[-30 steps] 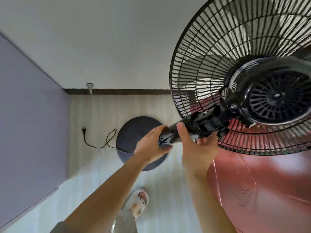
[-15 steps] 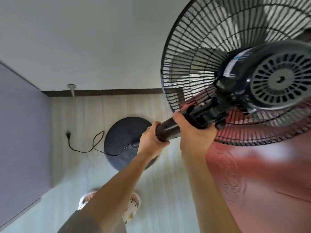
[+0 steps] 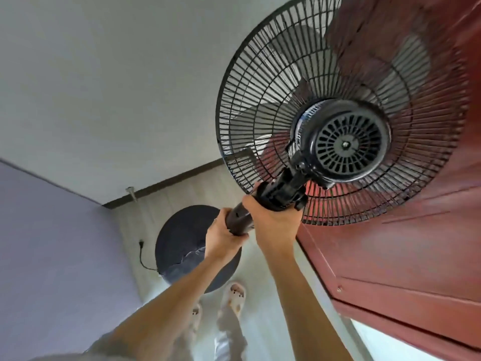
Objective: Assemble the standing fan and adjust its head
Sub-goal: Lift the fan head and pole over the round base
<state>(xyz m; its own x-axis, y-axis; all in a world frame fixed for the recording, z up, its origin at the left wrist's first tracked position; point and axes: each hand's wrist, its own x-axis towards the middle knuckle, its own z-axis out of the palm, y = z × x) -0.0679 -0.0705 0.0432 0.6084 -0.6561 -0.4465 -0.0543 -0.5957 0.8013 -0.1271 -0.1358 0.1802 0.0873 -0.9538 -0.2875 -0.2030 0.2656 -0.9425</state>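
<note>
The black fan head [image 3: 346,110], with its round wire grille and vented motor housing [image 3: 347,148], fills the upper right. Its neck [image 3: 282,192] runs down-left into the dark pole top [image 3: 238,220]. My right hand [image 3: 273,222] is wrapped around the neck just under the motor. Below and left of it, my left hand [image 3: 222,238] grips the pole top. The round dark base [image 3: 182,243] lies on the floor far beneath, partly hidden by my left forearm. The pole below my hands is hidden.
A red-brown wooden door [image 3: 406,269] stands close on the right, behind the grille. A black power cord with plug [image 3: 141,252] lies on the pale floor left of the base. A lilac wall [image 3: 52,256] is at left. My slippered feet [image 3: 234,293] stand by the base.
The view tilted and the fan head swung upward and to the right, its rear now facing me more squarely. Both hands kept their grip on the neck and pole top.
</note>
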